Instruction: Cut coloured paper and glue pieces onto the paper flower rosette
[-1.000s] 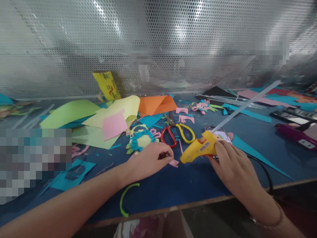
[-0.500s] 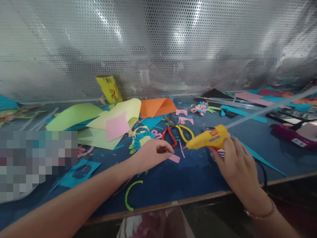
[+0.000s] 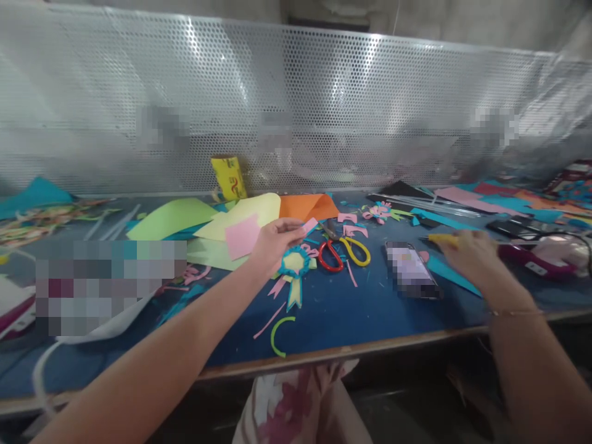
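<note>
My left hand (image 3: 274,242) pinches a small pink paper strip (image 3: 309,228) between thumb and fingertips, above a paper rosette (image 3: 295,263). The rosette has a blue ruffled rim, a pale yellow centre and hanging tails. Further right, my right hand (image 3: 468,251) is closed around a yellow glue gun (image 3: 441,240), low over the table with its nozzle to the left; most of its body is hidden by the fingers. Scissors with red and yellow handles (image 3: 355,250) lie between the hands. A phone (image 3: 411,269) rests left of my right hand.
Coloured paper sheets, among them a green sheet (image 3: 173,217) and an orange sheet (image 3: 309,206), cover the back. A curved green strip (image 3: 274,338) lies by the table's front edge (image 3: 324,356). A purple tool (image 3: 531,264) sits at the right. A perforated metal panel (image 3: 324,123) stands behind.
My right hand has moved right and away from the left hand with the glue gun, uncovering the phone. The left hand has lifted the pink strip up and back, revealing the rosette.
</note>
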The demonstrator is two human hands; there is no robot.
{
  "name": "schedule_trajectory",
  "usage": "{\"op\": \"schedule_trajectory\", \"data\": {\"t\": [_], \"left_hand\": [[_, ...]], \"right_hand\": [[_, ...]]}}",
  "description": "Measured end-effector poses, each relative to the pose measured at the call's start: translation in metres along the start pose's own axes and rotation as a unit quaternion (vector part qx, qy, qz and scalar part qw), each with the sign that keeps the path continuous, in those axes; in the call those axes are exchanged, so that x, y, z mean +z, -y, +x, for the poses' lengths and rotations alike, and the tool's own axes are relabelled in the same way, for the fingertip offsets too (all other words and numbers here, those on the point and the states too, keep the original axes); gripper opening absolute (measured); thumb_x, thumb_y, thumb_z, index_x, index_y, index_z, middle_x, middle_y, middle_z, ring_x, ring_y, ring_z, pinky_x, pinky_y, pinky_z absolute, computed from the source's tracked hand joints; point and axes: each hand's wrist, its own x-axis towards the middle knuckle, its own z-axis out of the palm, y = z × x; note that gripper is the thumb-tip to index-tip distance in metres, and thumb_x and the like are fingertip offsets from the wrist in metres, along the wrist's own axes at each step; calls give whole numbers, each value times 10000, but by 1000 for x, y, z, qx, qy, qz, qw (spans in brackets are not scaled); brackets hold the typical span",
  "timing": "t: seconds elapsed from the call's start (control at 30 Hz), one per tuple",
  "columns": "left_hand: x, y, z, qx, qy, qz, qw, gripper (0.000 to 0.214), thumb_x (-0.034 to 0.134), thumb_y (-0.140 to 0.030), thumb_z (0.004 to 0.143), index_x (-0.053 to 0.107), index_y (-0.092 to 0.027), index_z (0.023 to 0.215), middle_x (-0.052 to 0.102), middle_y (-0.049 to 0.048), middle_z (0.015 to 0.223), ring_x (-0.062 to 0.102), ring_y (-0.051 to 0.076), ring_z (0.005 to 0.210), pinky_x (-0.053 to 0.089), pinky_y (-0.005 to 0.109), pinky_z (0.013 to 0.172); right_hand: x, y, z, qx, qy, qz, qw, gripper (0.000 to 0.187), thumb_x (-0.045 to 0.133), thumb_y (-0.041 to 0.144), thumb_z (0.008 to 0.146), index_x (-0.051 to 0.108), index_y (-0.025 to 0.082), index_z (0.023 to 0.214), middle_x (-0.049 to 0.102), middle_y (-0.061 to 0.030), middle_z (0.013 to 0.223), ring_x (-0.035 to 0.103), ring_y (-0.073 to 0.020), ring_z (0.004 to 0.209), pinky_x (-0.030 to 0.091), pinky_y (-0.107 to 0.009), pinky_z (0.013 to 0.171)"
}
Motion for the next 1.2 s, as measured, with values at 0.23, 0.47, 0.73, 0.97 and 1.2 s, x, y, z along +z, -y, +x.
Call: {"op": "schedule_trajectory", "data": {"t": [0.23, 0.47, 0.73, 0.97, 1.2], "left_hand": [[9, 6, -4, -36, 6, -118, 992, 269, 708, -102, 491, 570, -139, 719, 608, -8, 632, 581, 92, 620, 463, 209, 612], [-2, 0, 5, 1, -35, -174, 984, 246, 694, -151, 505, 558, -171, 709, 574, -51, 570, 523, 74, 514, 390, 187, 475], [-2, 8, 11, -2, -60, -200, 978, 241, 686, -103, 464, 591, -161, 678, 590, -30, 591, 521, 81, 517, 379, 189, 470], [0, 10, 7, 10, -31, -188, 982, 213, 699, -127, 484, 597, -138, 671, 594, -17, 599, 533, 82, 550, 401, 193, 511], [-1, 15, 10, 44, -12, -102, 994, 206, 685, -182, 515, 590, -129, 691, 612, 15, 639, 569, 122, 622, 450, 268, 636]], "right_hand": [[21, 220, -16, 103, 199, 464, 857, 341, 507, 378, 719, 465, 166, 983, 557, -82, 957, 556, -163, 849, 453, -341, 766], [72, 271, 16, 182, 206, 633, 723, 298, 554, 430, 692, 468, 172, 815, 569, -36, 830, 574, -128, 738, 483, -290, 678], [76, 271, 17, 209, 201, 676, 677, 206, 561, 355, 701, 493, 167, 752, 582, -14, 728, 575, -109, 656, 486, -270, 660], [74, 266, 17, 223, 193, 717, 632, 129, 518, 289, 725, 496, 164, 698, 561, 14, 636, 553, -95, 566, 487, -286, 642], [81, 254, 18, 213, 164, 685, 677, 148, 561, 302, 669, 507, 164, 659, 562, 13, 636, 558, -108, 615, 473, -291, 665]]}}
